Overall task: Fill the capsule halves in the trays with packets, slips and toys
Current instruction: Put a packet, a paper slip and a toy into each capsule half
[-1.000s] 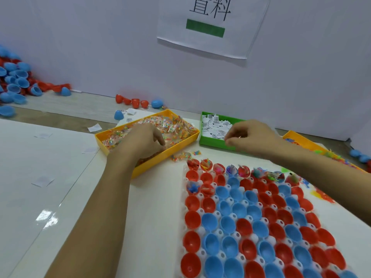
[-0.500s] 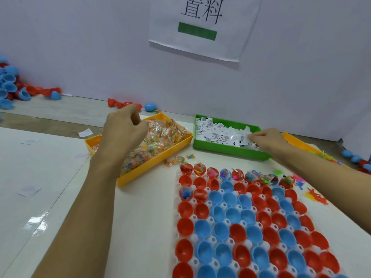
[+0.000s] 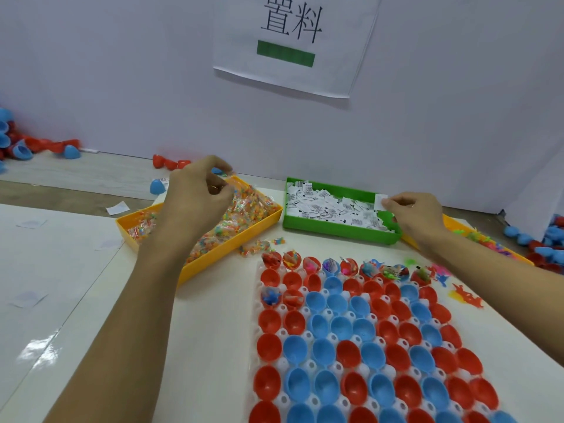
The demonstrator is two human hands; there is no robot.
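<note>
A white tray (image 3: 305, 326) in front of me holds red and blue capsule halves (image 3: 323, 352); the far row and two halves at the left of a nearer row have packets, slips or toys in them. My left hand (image 3: 195, 203) hovers over the yellow bin (image 3: 229, 257) of colourful candy packets (image 3: 244, 209), fingers curled and pinching a clear packet. My right hand (image 3: 418, 215) is at the right end of the green bin (image 3: 338, 233) of white paper slips (image 3: 329, 209) and pinches one slip (image 3: 380, 200).
A second yellow bin (image 3: 451, 222) with small toys lies behind my right wrist. Loose toys (image 3: 467, 297) lie right of the tray, loose packets (image 3: 256, 247) beyond it. Spare capsule halves (image 3: 18, 148) pile up at far left and far right (image 3: 546, 242). A white wall stands close behind.
My left hand rose out of the yellow bin with a packet in its fingers. My right hand moved right along the green bin and lifted a slip.
</note>
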